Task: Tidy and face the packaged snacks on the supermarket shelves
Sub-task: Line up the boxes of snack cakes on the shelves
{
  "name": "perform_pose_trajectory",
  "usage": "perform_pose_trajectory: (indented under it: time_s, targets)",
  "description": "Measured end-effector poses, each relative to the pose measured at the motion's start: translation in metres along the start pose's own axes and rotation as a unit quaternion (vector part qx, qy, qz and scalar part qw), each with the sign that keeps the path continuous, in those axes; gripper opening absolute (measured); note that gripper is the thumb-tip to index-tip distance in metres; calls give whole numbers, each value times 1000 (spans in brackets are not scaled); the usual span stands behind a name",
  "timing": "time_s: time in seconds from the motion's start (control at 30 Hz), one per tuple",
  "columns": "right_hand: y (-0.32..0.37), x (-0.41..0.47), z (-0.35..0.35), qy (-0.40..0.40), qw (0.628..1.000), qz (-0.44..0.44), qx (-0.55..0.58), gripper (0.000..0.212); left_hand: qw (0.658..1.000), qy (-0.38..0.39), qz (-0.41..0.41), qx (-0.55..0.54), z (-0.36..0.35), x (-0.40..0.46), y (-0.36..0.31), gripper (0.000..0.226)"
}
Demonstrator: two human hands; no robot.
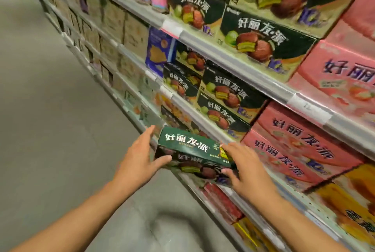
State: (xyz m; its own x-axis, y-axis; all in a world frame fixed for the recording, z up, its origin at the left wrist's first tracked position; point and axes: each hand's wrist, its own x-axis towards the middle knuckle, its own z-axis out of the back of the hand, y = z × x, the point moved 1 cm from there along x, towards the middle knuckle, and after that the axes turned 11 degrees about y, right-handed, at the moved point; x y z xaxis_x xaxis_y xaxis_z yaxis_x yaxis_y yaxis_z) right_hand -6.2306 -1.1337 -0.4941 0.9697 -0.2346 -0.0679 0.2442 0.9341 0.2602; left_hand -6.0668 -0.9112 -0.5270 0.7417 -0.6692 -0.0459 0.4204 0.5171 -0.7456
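Left hand (140,155) and right hand (246,167) are clamping the ends of a green box (192,150), holding it off the shelf edge (223,130) below the matching stack (227,97), risking a drop if either palm slips.

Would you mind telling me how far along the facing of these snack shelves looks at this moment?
Done: the dark green boxes on the upper shelves stand fronts out near the shelf edge, as do the pink boxes.
In hand: one green box, tilted out past the edge, held between the left hand and right hand.
Left: seating that box; the blurred shelves down the aisle can't be judged.
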Motion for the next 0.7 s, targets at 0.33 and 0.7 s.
perform_pose_trajectory:
  time_s: [0.33,0.7]
  targets:
    - [37,162,11,-42,999,-8,28,59,994,28,-89,-54,81,159,68,71]
    - [60,335,46,-113,990,-24,-81,55,986,-35,-115,-114,156,328,104,67]
